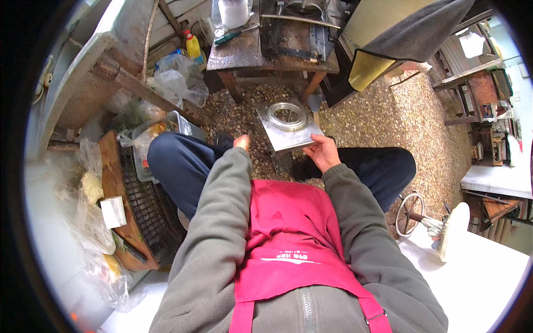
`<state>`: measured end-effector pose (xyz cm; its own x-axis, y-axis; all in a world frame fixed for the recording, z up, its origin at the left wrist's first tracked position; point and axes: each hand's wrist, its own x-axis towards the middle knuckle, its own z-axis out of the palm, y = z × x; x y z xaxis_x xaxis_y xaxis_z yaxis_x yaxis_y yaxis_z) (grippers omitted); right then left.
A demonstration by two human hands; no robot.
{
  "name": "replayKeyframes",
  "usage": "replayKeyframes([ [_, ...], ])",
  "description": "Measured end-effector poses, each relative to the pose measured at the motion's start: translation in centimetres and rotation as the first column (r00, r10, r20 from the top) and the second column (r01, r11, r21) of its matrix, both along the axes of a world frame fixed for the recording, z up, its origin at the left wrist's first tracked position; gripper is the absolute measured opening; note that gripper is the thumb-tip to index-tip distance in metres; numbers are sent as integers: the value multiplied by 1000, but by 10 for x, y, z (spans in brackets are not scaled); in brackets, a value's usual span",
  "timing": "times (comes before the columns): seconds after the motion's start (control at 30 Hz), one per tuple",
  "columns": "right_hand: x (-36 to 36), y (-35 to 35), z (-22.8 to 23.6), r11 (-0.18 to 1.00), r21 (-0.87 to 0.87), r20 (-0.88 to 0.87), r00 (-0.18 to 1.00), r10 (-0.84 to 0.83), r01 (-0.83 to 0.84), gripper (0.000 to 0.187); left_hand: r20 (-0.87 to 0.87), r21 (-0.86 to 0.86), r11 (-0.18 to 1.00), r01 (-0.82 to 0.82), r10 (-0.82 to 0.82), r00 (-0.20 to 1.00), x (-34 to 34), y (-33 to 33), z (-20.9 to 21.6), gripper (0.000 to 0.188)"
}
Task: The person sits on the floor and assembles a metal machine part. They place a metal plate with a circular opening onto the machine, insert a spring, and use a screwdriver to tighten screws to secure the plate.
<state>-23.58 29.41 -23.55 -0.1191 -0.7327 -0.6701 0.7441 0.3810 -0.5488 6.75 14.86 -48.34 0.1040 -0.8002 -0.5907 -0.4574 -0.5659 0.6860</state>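
Note:
A square metal plate (288,139) with a round raised ring (287,116) around its central opening is held out in front of me, above the floor between my knees. My right hand (323,153) grips its near right corner, the thumb on top and the fingers curled at the edge. Left of the plate, and apart from it, is my left hand (242,142). Its fingers are mostly hidden beyond the wrist, so whether it holds anything does not show.
Ahead stands a low wooden table (239,55) bearing dark metal equipment. Plastic bags (176,83) and a yellow bottle (192,45) sit to its left. A wooden-sided crate (130,205) is by my left leg. Right of me are a handwheel (410,215) and a white surface (477,266).

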Motion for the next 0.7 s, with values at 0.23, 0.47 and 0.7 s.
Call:
replayKeyframes([
  [0.23,-2,10,6,987,39,63,986,-157,154,17,144,254,490,834,-872,469,-30,39,-36,44],
  [0.47,-5,3,0,950,133,84,952,-294,282,20,46,177,933,313,-326,944,-77,105,-79,35],
  [0.7,-10,-9,-13,899,223,88,911,-403,376,23,33,78,994,-78,76,997,-87,122,-66,27],
])
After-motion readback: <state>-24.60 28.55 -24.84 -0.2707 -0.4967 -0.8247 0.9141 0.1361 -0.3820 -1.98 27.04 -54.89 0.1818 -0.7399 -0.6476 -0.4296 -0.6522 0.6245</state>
